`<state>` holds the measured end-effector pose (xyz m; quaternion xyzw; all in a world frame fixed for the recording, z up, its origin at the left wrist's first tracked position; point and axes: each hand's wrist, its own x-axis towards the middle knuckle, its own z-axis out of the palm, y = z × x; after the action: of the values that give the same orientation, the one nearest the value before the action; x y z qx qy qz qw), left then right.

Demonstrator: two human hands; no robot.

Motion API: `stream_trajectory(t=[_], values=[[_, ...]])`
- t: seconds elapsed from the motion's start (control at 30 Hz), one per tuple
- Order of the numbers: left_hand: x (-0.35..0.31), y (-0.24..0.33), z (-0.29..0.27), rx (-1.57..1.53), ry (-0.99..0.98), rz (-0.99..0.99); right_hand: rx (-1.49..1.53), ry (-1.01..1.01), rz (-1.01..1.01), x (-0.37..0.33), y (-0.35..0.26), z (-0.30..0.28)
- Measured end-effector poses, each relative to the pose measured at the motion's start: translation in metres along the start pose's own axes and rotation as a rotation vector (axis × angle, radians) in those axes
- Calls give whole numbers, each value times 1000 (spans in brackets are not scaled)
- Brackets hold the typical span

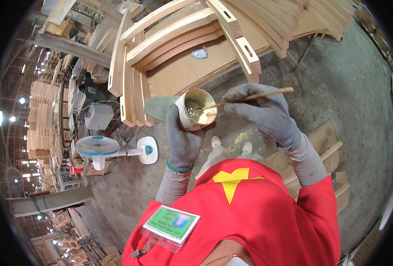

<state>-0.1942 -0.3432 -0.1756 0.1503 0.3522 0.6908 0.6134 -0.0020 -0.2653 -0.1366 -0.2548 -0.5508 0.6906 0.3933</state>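
Observation:
My left hand point(184, 139), in a grey glove, is wrapped round a whitish cup point(186, 117) with stained walls. Pale, creamy liquid point(195, 108) lies inside it, and the cup's mouth tilts toward me. In my gloved right hand point(263, 108) a thin wooden stick point(274, 92) is pinched between the fingers. Its lower end reaches over the rim into the liquid; the tip is coated and hard to make out. Just beyond the cup, curved pale wooden frame pieces point(174, 37) stand on a board-topped table point(172, 82).
More shaped wooden parts point(267, 22) lie stacked at the far right. A white and blue fan point(98, 147) stands on the left, its base point(147, 150) on the concrete floor. Wooden planks point(327, 155) are at my right side. A greenish flat piece point(156, 107) juts out behind the cup.

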Motion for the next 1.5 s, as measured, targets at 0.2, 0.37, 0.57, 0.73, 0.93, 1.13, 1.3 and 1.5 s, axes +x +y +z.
stream_trajectory(t=[0.2,0.37,0.57,0.73,0.93,1.13,1.3,1.5], values=[[-10,0,17,1030,-221,455,108,-123,-290,42,17,9],[-2,0,-13,909,-200,261,-434,-359,-573,53,-3,25],[11,18,-48,1075,-379,269,-893,-605,-666,26,-30,52],[29,30,-29,445,-322,-193,-1061,-720,-859,-4,-24,53],[35,36,-7,225,-308,-465,-995,-718,-675,-11,-37,8],[32,25,-15,1115,-328,158,-408,-134,-342,-15,-24,-19],[26,23,1,1514,-380,527,-814,14,-622,-14,8,-19],[19,0,0,1176,-130,641,-73,235,-90,-43,40,5]])
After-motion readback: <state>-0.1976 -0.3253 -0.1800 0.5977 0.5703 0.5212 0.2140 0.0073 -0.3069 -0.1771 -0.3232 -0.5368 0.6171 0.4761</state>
